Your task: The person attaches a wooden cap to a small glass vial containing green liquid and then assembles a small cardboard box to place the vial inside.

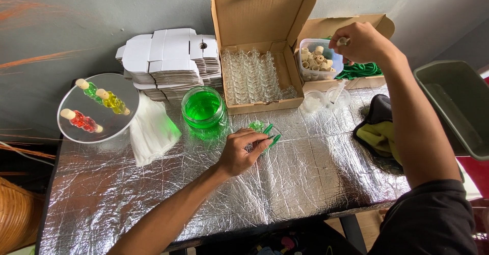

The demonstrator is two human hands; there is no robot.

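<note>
Left hand: the left hand [243,152] rests on the foil-covered table [305,183], its fingers closed around a green tweezer-like tool [271,136] whose tips point to a small green-filled glass bottle [257,126].
Right hand: the right hand [359,42] is raised over the clear tub of corks [318,59], and its fingertips pinch one small cork [343,41].
Bottle position: the bottle is just beside the tips of the tool, in front of the bowl of green liquid [202,107], and well apart from the right hand.
Risk, tipping: the bottle looks light and small; I think a push from the tool can knock it over and spill its liquid on the foil.
Risk, bowl: the bowl is open and near the left hand, so a careless move of the wrist could splash it.
Risk, cork: the cork is held only by the fingertips and could slip down into the tub or roll on the table.
Near things: the open cardboard box of empty glass bottles [252,76] is behind the bowl.
</note>
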